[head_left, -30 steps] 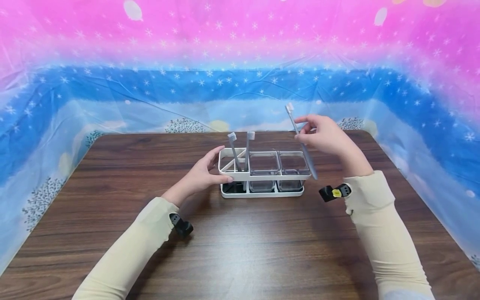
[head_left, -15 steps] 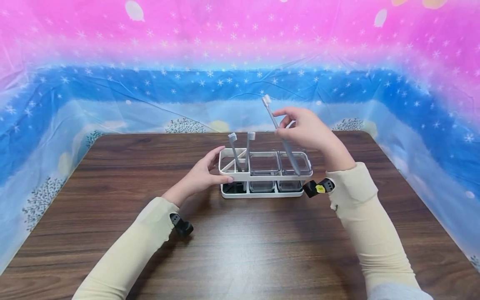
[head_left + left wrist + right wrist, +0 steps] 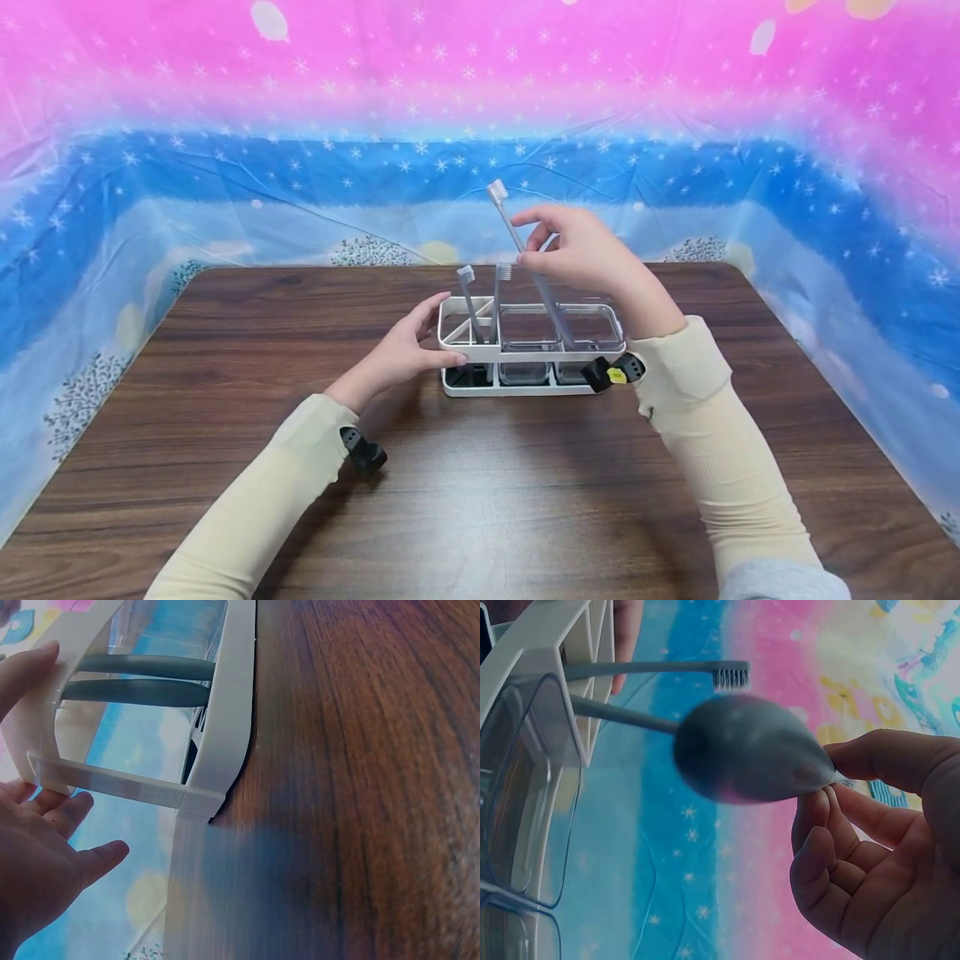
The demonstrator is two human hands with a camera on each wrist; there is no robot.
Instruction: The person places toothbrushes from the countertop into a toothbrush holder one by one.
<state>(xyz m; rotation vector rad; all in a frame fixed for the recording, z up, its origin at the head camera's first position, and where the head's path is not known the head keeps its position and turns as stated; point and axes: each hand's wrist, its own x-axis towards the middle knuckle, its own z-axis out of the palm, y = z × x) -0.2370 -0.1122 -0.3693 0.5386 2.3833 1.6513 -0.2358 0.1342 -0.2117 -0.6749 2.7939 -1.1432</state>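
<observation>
A white toothbrush holder (image 3: 468,353) stands on the table, with two grey toothbrushes (image 3: 494,302) upright in its divided left section. Two clear cups (image 3: 527,327) fill its middle and right slots. My left hand (image 3: 405,342) grips the holder's left end, thumb on the front of the upper rim and fingers behind; the left wrist view shows the toothbrush handles (image 3: 142,693) inside. Above the cups, my right hand (image 3: 573,246) pinches a third grey toothbrush (image 3: 551,304) between thumb and fingers, tilted with bristles up. Its handle end (image 3: 742,750) looms large in the right wrist view.
The brown wood-grain table (image 3: 480,500) spreads out in front of the holder and to both sides. A pink and blue patterned cloth (image 3: 480,167) hangs behind the table and along its sides. Black wrist cameras (image 3: 363,451) sit on both cuffs.
My right hand has moved left with the toothbrush, from beyond the holder's right end to above the cups. The left hand and the holder have stayed in place.
</observation>
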